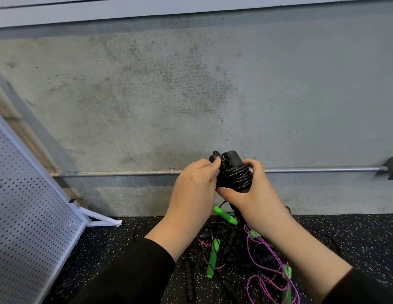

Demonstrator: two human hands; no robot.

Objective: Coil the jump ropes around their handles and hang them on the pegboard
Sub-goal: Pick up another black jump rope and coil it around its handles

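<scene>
While both hands stay busy above it, the tangled pile of jump ropes (pixel 246 255) lies nearest on the speckled rubber floor (pixel 129 240), green handles (pixel 213 257), black ribbed handles and a purple braided cord (pixel 263 266) crossed over one another. That heap looks light but snag-prone; I judge each rope is best lifted by a handle, not by its cord, so the loops do not drag neighbours along. Above the pile, the left hand (pixel 195 185) pinches a loop of cord at the top of the black jump rope (pixel 234 174), while the right hand (pixel 246 194) is wrapped round the bundled handles, thumb pressed across the lower coils. The cord seems thin, glossy and springy, so the turns will likely slip loose unless the thumb pins them; the rigid handles are the safe grip. Left of the hands, the white pegboard (pixel 31 205) stands tilted on its frame. Beyond, a metal pipe (pixel 311 170) runs along the concrete wall (pixel 191 84).
</scene>
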